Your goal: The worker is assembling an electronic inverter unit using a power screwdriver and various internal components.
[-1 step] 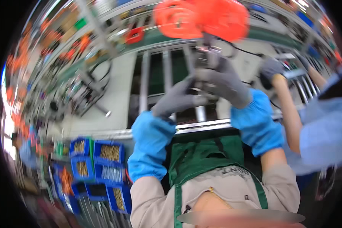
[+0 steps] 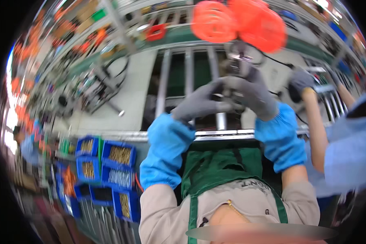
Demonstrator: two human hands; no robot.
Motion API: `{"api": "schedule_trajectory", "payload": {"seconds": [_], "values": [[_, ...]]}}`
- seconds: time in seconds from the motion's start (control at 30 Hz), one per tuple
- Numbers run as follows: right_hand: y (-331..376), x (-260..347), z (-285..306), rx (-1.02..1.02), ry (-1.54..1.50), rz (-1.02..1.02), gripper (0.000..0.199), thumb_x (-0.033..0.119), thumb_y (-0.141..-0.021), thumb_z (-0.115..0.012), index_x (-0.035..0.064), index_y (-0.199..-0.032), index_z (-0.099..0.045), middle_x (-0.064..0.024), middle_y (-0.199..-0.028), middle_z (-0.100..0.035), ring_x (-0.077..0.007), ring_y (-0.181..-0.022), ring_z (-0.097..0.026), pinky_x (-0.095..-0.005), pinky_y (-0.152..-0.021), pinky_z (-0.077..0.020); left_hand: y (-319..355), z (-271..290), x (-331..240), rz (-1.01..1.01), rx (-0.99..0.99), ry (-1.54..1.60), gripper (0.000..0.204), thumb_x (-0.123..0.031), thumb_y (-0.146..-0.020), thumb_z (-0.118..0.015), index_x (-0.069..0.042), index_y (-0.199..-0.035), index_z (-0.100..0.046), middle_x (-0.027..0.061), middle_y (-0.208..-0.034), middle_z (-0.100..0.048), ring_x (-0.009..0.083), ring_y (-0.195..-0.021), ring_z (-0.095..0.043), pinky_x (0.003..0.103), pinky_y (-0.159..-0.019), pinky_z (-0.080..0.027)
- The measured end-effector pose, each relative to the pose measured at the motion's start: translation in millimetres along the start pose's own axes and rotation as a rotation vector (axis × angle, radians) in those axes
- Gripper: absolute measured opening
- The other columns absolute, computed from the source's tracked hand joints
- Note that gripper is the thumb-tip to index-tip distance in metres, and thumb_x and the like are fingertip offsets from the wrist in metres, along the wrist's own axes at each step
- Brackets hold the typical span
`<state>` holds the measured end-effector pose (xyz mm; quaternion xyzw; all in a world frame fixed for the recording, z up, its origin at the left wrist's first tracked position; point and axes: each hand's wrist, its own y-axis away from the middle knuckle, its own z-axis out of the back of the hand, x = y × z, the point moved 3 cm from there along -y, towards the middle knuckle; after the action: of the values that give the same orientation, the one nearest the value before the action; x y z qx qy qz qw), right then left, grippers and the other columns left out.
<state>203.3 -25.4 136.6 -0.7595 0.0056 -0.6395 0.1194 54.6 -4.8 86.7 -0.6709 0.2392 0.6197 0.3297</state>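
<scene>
Both gloved hands meet above the tabletop [image 2: 122,105]. The right hand [image 2: 252,95] has its grip closed around a small metal part [image 2: 238,61]; the left hand [image 2: 201,103] pinches its lower side, perhaps a wire. Blue bins [image 2: 118,156] sit lower left.

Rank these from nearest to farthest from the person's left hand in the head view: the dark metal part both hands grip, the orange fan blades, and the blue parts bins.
1. The dark metal part, touching the left hand and the right hand, just up and to the right.
2. The orange fan blades, above, toward the top edge.
3. The blue parts bins, lower left, beside the person's sleeve.
</scene>
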Motion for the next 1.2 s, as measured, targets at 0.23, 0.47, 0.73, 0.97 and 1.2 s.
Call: {"api": "schedule_trajectory", "payload": {"seconds": [0.23,0.47,0.73,0.97,1.2], "values": [[1,-42,-3,0.031,-0.174,-0.012,0.044,0.010,-0.079,-0.062,0.0014,-0.120,-0.048,-0.0049,-0.073,-0.057,-0.0165,-0.065,-0.061,-0.0289,-0.060,-0.0508,7,-25,27,0.032,-0.041,0.117,0.056,-0.016,-0.079,-0.076,-0.006,-0.125,-0.047,0.0021,-0.114,-0.056,0.0114,-0.103,-0.053,0.029,-0.092,-0.045],[24,-66,7,0.161,-0.478,-0.163,0.044,0.009,-0.077,-0.066,0.0028,-0.118,-0.049,-0.0117,-0.086,-0.063,-0.0219,-0.076,-0.065,-0.0365,-0.061,-0.0556,43,3,29,0.068,0.033,-0.359,0.067,-0.033,-0.074,-0.077,-0.001,-0.127,-0.053,0.0159,-0.113,-0.063,0.0208,-0.104,-0.059,0.033,-0.093,-0.045],[60,-100,62,-0.113,0.017,-0.359,0.037,0.015,-0.073,-0.075,0.0084,-0.102,-0.052,-0.0027,-0.067,-0.055,-0.0097,-0.047,-0.047,-0.0259,-0.040,-0.0405,141,322,65,0.129,-0.911,-0.390,0.050,-0.016,-0.085,-0.066,-0.002,-0.131,-0.051,0.0076,-0.123,-0.055,0.0167,-0.104,-0.054,0.028,-0.081,-0.047],[92,-94,91,-0.348,0.125,-0.579,0.051,0.016,-0.070,-0.073,0.0068,-0.116,-0.052,-0.0038,-0.075,-0.057,-0.0128,-0.065,-0.056,-0.0281,-0.058,-0.0459,194,528,114,0.189,-1.667,-0.498,0.048,-0.033,-0.085,-0.069,0.003,-0.115,-0.056,0.0156,-0.100,-0.064,0.0253,-0.082,-0.061,0.038,-0.066,-0.051],[112,-89,145,-0.646,0.788,-0.551,0.101,0.026,-0.069,-0.071,0.0054,-0.149,-0.014,-0.0171,-0.088,-0.064,-0.0312,-0.081,-0.064,-0.0364,-0.076,-0.0507,144,536,130,0.507,-1.684,-0.759,0.049,-0.035,-0.084,-0.069,0.004,-0.111,-0.057,0.0156,-0.095,-0.064,0.0255,-0.079,-0.061,0.038,-0.065,-0.051]]}}
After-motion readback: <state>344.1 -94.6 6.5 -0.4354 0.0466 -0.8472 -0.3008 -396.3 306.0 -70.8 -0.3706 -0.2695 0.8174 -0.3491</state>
